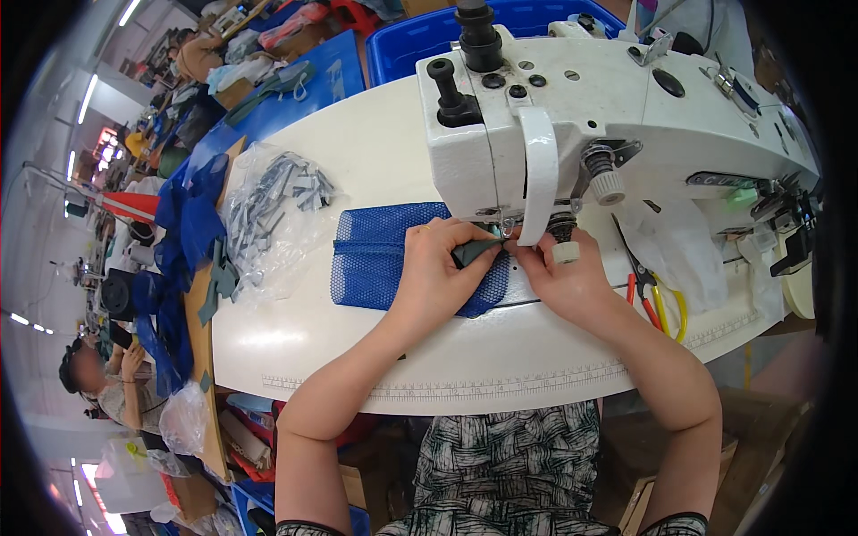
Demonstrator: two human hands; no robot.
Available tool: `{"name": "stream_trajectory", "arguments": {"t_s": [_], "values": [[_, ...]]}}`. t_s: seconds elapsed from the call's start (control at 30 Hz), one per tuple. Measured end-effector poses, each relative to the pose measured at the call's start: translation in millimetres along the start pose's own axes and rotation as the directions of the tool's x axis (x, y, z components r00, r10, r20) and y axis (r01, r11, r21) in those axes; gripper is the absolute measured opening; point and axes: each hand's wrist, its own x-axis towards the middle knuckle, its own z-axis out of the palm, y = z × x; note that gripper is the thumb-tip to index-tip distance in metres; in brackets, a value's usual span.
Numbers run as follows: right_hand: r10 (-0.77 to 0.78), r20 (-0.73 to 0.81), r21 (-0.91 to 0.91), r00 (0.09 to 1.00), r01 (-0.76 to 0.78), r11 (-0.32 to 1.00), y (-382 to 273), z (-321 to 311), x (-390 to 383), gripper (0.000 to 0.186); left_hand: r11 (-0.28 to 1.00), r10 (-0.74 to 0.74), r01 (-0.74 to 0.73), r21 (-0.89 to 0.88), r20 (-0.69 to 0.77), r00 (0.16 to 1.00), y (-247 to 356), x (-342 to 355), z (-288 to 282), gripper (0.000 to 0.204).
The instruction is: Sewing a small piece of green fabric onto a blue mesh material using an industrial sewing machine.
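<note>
A piece of blue mesh fabric (371, 259) lies flat on the white sewing table, its right part under my hands and beside the needle area of the white sewing machine (572, 89). My left hand (440, 263) rests on the mesh and pinches a dark green fabric strip (475, 252) near the presser foot. My right hand (565, 268) is at the strip's right end, thumb and fingertips pressed together close to the needle. The machine's white guard and a tension knob hide part of the right fingers.
A clear plastic bag of grey strips (281, 201) lies left on the table (295, 335). Scissors with red and yellow handles (657, 308) lie right of my right hand, near white cloth (675, 250). Blue fabric (183, 259) hangs at the left; a blue crate (393, 54) stands behind.
</note>
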Motion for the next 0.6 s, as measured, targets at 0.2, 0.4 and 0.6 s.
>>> {"name": "stream_trajectory", "arguments": {"t_s": [0.2,0.4,0.6], "values": [[-0.079,-0.108,-0.028,0.991,0.076,0.997,-11,-7,2,0.030,0.965,0.100,-0.099,0.244,0.005,0.995,14,-4,0,0.014],[0.210,0.153,0.271,0.966,-0.246,0.931,-26,-38,2,0.025,0.913,0.200,-0.188,0.363,0.004,0.980,15,-4,-2,0.014],[-0.205,0.255,0.163,0.945,0.166,0.972,-57,-63,-12,0.026,0.877,0.330,-0.312,0.366,0.013,0.944,8,1,-3,0.016]]}}
